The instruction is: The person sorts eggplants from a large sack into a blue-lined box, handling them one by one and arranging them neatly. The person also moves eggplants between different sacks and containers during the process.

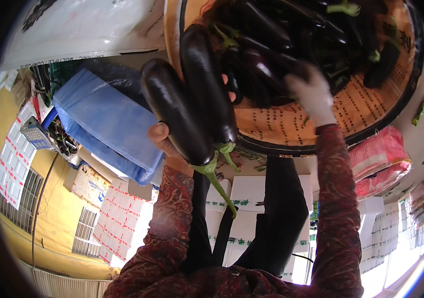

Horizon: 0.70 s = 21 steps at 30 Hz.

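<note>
My bare left hand (165, 144) grips two long, glossy dark-purple eggplants side by side, a front one (176, 111) and one behind it (208, 78). Their green calyxes point toward me; one long stem hangs down over my lap. Fingertips show past the far side of the rear eggplant. My right hand (310, 95), in a whitish glove, reaches into a large round basket (282, 130) lined with orange printed sheeting. Motion blurs this hand among the loose eggplants (264, 24), and whether its fingers hold one cannot be seen.
Left of the basket lie a white printed plastic sack (96, 29) and a blue plastic-covered stack (107, 115). A scale's keypad display (35, 134) stands farther left. On the right is a pink woven bag (379, 164). White foam boxes (249, 190) stand beneath and behind my legs.
</note>
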Tool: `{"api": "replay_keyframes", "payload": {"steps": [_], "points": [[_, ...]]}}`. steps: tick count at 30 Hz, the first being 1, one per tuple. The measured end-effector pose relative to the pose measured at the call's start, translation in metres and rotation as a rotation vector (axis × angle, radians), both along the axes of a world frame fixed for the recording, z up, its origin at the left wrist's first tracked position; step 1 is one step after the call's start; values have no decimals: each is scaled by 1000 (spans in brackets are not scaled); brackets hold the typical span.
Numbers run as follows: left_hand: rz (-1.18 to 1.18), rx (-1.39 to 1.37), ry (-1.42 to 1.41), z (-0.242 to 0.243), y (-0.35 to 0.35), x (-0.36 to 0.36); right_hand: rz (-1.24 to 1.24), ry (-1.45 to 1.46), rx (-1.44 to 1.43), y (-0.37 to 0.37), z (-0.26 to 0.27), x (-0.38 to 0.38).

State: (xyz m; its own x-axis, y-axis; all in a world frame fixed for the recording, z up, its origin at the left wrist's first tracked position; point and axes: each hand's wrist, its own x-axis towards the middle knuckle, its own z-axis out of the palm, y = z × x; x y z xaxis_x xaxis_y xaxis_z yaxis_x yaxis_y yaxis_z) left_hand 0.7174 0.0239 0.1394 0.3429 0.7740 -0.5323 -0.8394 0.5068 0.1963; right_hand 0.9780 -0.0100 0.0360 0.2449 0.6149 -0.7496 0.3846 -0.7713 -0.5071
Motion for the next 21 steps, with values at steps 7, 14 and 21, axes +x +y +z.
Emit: {"api": "replay_keyframes", "payload": {"steps": [7, 14, 21], "points": [[-103, -134, 329, 4, -20, -7, 243, -173, -162, -13, -7, -52], [-210, -303, 129, 18, -58, 1, -182, 199, 73, -16, 111, -9], [-353, -44, 485, 94, -78, 30, -455, 974, -52, -35, 195, -42]]}}
